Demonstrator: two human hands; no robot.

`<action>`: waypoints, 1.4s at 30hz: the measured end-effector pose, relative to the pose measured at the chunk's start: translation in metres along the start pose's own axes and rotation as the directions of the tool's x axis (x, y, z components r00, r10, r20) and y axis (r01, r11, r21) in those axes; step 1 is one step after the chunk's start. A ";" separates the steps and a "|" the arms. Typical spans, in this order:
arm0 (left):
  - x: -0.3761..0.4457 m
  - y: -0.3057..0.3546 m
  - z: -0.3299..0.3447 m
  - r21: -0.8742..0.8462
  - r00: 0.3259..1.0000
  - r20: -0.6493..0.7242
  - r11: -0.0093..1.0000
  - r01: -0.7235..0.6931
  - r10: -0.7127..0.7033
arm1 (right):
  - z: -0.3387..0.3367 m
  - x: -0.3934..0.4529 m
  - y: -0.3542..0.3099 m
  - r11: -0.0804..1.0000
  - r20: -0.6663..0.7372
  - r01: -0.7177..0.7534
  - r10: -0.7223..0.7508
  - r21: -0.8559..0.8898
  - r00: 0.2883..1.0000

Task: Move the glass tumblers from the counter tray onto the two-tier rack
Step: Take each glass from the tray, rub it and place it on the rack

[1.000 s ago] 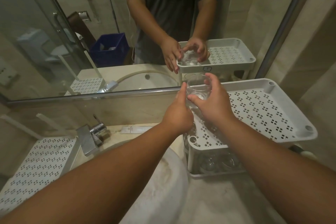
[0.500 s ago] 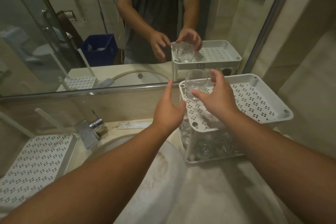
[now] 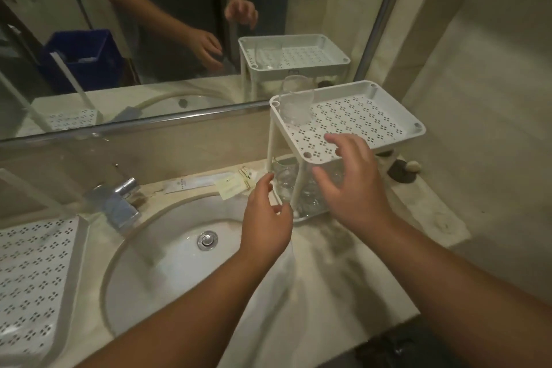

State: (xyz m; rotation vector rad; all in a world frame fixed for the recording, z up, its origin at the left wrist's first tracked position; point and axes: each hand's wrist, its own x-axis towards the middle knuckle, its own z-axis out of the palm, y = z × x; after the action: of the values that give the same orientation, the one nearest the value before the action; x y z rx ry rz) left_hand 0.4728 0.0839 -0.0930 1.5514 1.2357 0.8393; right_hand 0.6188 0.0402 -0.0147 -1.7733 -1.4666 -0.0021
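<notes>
One glass tumbler [image 3: 295, 107] stands at the far left corner of the rack [image 3: 397, 140] top tier; both the left hand [image 3: 265, 218] and right hand [image 3: 349, 185] hover released. A careless knock against the light rack could topple it.

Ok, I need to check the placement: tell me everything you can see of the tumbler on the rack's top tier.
The tumbler is clear, thin-walled glass, standing upright, mouth up, apparently empty. It sits in the far left corner of the top tier, a white perforated plastic shelf, close to the rim. Neither hand touches it.
</notes>
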 end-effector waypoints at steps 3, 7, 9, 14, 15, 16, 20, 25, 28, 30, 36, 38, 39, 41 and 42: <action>-0.015 -0.008 0.004 0.004 0.998 0.060 1.000 0.011 -0.011 | 0.002 -0.032 0.005 0.999 -0.019 -0.045 0.046 0.030 0.999; -0.030 -0.017 0.011 0.040 0.993 0.115 0.999 -0.020 0.016 | 0.008 -0.068 0.022 0.978 0.100 -0.203 0.198 0.042 0.975; -0.034 -0.023 0.016 0.074 0.990 0.142 0.997 -0.009 -0.001 | 0.014 -0.081 0.036 0.967 0.178 -0.254 0.250 -0.003 0.952; -0.030 -0.032 0.036 0.139 0.977 0.209 0.990 0.013 -0.042 | 0.019 -0.081 0.070 0.953 0.345 -0.262 0.299 -0.151 0.890; -0.028 -0.033 0.041 0.152 0.976 0.212 0.988 0.023 -0.055 | 0.020 -0.076 0.078 0.954 0.368 -0.244 0.294 -0.176 0.882; -0.026 -0.034 0.046 0.167 0.974 0.216 0.985 0.032 -0.068 | 0.021 -0.070 0.086 0.954 0.390 -0.222 0.285 -0.201 0.876; -0.018 -0.038 0.069 0.223 0.967 0.218 0.971 0.081 -0.131 | 0.028 -0.043 0.118 0.948 0.486 -0.139 0.268 -0.285 0.832; -0.008 -0.036 0.095 0.268 0.967 0.179 0.954 0.132 -0.184 | 0.033 -0.008 0.157 0.926 0.547 -0.047 0.262 -0.375 0.795; -0.004 -0.031 0.109 0.281 0.966 0.153 0.946 0.161 -0.209 | 0.040 0.012 0.176 0.888 0.616 0.031 0.292 -0.458 0.731; -0.001 -0.027 0.117 0.288 0.966 0.133 0.941 0.176 -0.221 | 0.044 0.023 0.184 0.863 0.662 0.058 0.339 -0.501 0.669; 0.007 -0.018 0.134 0.315 0.966 0.076 0.925 0.212 -0.247 | 0.057 0.039 0.193 0.860 0.726 0.119 0.336 -0.497 0.600; 0.009 -0.017 0.137 0.325 0.967 0.067 0.921 0.214 -0.248 | 0.061 0.043 0.193 0.862 0.733 0.130 0.328 -0.490 0.596; 0.011 -0.016 0.138 0.329 0.966 0.064 0.919 0.216 -0.250 | 0.063 0.045 0.194 0.860 0.735 0.135 0.328 -0.492 0.593; 0.014 -0.016 0.140 0.338 0.965 0.058 0.914 0.224 -0.257 | 0.067 0.046 0.195 0.857 0.730 0.136 0.328 -0.497 0.600; 0.015 -0.015 0.141 0.340 0.964 0.056 0.913 0.226 -0.259 | 0.068 0.047 0.196 0.858 0.721 0.126 0.329 -0.497 0.610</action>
State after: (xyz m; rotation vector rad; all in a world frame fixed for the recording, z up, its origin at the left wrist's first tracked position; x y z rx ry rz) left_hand 0.6007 0.0628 -0.1527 1.6346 1.5162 0.3996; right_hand 0.7620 0.1196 -0.1501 -2.4788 -2.1182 0.6006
